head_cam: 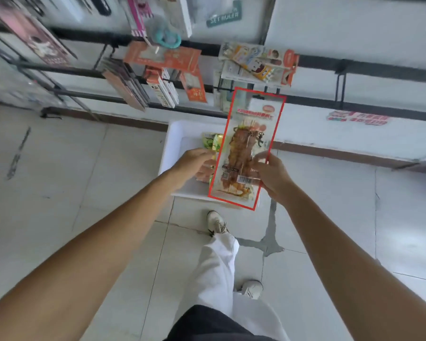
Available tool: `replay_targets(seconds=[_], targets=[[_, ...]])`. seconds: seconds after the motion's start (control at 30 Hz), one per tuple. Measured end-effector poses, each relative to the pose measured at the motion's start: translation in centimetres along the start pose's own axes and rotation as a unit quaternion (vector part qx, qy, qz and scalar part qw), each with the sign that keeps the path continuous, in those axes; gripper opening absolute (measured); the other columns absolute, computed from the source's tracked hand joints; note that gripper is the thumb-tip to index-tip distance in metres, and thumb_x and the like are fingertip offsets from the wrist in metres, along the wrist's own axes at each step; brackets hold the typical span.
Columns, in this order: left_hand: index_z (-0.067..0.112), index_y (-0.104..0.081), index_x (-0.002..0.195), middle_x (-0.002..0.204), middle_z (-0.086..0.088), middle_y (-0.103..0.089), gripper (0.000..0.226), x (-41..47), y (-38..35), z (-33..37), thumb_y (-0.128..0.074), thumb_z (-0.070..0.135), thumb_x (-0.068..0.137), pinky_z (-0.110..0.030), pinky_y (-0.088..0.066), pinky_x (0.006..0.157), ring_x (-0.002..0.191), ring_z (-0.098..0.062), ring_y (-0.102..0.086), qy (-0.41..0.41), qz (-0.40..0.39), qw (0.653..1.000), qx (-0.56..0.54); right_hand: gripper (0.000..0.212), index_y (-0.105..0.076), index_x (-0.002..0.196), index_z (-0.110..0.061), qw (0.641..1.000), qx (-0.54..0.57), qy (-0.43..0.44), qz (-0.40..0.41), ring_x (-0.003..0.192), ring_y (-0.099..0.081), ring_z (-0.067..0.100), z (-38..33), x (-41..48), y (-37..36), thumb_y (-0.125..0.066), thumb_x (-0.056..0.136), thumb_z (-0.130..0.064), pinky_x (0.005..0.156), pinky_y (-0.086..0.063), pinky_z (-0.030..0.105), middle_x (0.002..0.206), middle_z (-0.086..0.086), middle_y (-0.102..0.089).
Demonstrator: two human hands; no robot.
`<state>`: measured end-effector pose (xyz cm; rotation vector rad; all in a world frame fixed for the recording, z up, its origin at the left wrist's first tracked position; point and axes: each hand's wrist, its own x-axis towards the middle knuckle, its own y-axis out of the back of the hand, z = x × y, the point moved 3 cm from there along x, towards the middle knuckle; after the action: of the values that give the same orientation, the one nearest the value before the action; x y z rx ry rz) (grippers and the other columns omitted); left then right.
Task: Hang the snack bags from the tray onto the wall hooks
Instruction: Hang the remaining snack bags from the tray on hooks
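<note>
A long skewer snack bag is held up in both hands above the tray.

The clear, red-edged bag is held upright with a slight tilt, its top end raised in front of the wall rails and its bottom end over the tray's near rim. Its lower right edge is gripped by the right hand, with the thumb laid on the front. Its lower left edge is pinched by the left hand, whose fingers are seen through the clear film behind it. The white tray is set on the tiled floor against the wall, and green snack bags are left lying in it. Orange packets are hung on the rails to the upper left, and a black wall hook is seen to the upper right of the bag.
</note>
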<state>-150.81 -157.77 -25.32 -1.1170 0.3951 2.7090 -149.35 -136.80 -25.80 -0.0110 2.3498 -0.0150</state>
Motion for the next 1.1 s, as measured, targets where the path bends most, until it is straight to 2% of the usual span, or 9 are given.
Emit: replay_targets(seconds=[0.1,0.3,0.43,0.57,0.67,0.77,0.87,1.0,1.1], targets=[[0.02,-0.067,0.111,0.09,0.002,-0.074,0.023,-4.1,-2.5,3.9,-0.048,0.027,0.101,-0.031,-0.049,0.079,0.081,-0.015,-0.069,-0.045,-0.032,0.998,-0.017,0.017,-0.051,0.092,-0.013,0.998,0.01,0.055,0.004,0.086,-0.069,0.027,-1.9,-5.5,2.8,-0.049,0.095,0.004,0.09,-0.053,0.054,0.096,0.01,-0.068],[0.018,-0.065,0.109,0.085,0.001,-0.069,0.024,-12.3,-8.1,11.8,-0.059,0.001,0.093,-0.027,-0.058,0.064,0.069,-0.014,-0.067,-0.154,-0.143,0.977,-0.04,0.017,-0.053,0.089,-0.015,0.981,0.0,0.192,0.035,0.085,-0.056,0.026,-7.2,-16.3,9.2,-0.049,0.096,0.001,0.059,-0.042,0.029,0.096,0.014,-0.058],[0.014,-0.06,0.09,0.077,0.002,-0.063,0.015,-17.5,-11.7,17.5,-0.065,0.0,0.089,-0.03,-0.06,0.062,0.063,-0.008,-0.065,-0.246,-0.142,0.959,-0.016,0.01,-0.06,0.096,-0.014,0.955,-0.01,0.27,0.12,0.083,-0.061,0.023,-10.9,-23.0,12.9,-0.055,0.095,-0.004,0.067,-0.048,0.035,0.091,0.007,-0.064],[0.012,-0.055,0.084,0.066,0.005,-0.069,0.021,-21.6,-14.9,22.4,-0.06,-0.006,0.091,-0.03,-0.06,0.057,0.065,-0.011,-0.069,-0.329,-0.134,0.935,-0.005,0.029,-0.053,0.112,-0.019,0.841,-0.109,0.377,0.372,0.083,-0.059,0.02,-15.1,-29.6,16.3,-0.067,0.087,-0.019,0.064,-0.044,0.031,0.096,-0.002,-0.062],[0.013,-0.056,0.086,0.071,0.001,-0.067,0.02,-24.4,-16.7,24.9,-0.06,-0.005,0.092,-0.022,-0.055,0.05,0.067,-0.015,-0.068,-0.386,-0.103,0.916,0.044,0.027,-0.058,0.109,-0.017,0.75,-0.213,0.473,0.411,0.095,-0.054,0.023,-17.4,-32.1,16.9,-0.069,0.085,-0.022,0.076,-0.044,0.034,0.1,0.001,-0.06],[0.008,-0.061,0.089,0.085,-0.007,-0.066,0.011,-25.6,-17.5,27.2,-0.065,-0.002,0.089,-0.025,-0.057,0.057,0.073,-0.015,-0.069,-0.446,-0.078,0.89,0.056,0.039,-0.061,0.118,-0.02,0.783,-0.26,0.463,0.324,0.1,-0.06,0.019,-19.0,-32.0,16.2,-0.074,0.084,-0.031,0.089,-0.051,0.036,0.111,0.001,-0.06],[0.007,-0.068,0.104,0.098,-0.006,-0.075,0.021,-25.9,-18.1,28.9,-0.071,0.012,0.084,-0.044,-0.059,0.082,0.092,-0.023,-0.072,-0.517,-0.042,0.85,0.09,0.039,-0.059,0.117,-0.029,0.818,-0.136,0.485,0.278,0.101,-0.064,0.011,-20.0,-32.1,15.3,-0.07,0.084,-0.047,0.086,-0.057,0.039,0.11,-0.008,-0.061],[0.023,-0.07,0.119,0.112,0.013,-0.072,0.032,-26.8,-18.5,30.3,-0.073,0.016,0.088,-0.024,-0.052,0.094,0.102,0.003,-0.065,-0.607,-0.007,0.776,0.17,0.047,-0.053,0.126,-0.019,0.802,-0.016,0.526,0.284,0.089,-0.064,-0.006,-21.8,-32.5,15.4,-0.07,0.089,-0.043,0.074,-0.052,0.016,0.1,-0.01,-0.066],[0.019,-0.066,0.128,0.128,0.021,-0.06,0.042,-26.6,-18.3,31.2,-0.071,0.008,0.087,-0.003,-0.038,0.095,0.112,0.022,-0.049,-0.648,-0.033,0.733,0.206,0.009,-0.06,0.099,-0.013,0.765,-0.012,0.541,0.348,0.064,-0.057,-0.006,-23.4,-32.3,16.5,-0.061,0.097,-0.021,0.061,-0.045,0.016,0.075,-0.012,-0.06]])
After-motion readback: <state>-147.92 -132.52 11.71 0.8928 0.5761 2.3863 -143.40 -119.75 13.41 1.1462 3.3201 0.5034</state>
